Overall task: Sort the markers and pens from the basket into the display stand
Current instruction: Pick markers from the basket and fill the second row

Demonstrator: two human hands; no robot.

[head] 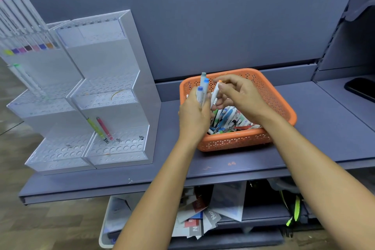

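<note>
Markers (203, 89), three with grey and blue caps, stand upright in the grip of the left hand (194, 115), just above the orange basket (233, 141) on the shelf (304, 148). Beside them the right hand (239, 95) pinches an orange-capped marker (215, 92). More pens (229, 117) lie heaped in the basket beneath both hands. In the display stand (113, 61) to the left, a yellow-green pen (95, 128) and a pink pen (103, 128) lean in a lower tier.
</note>
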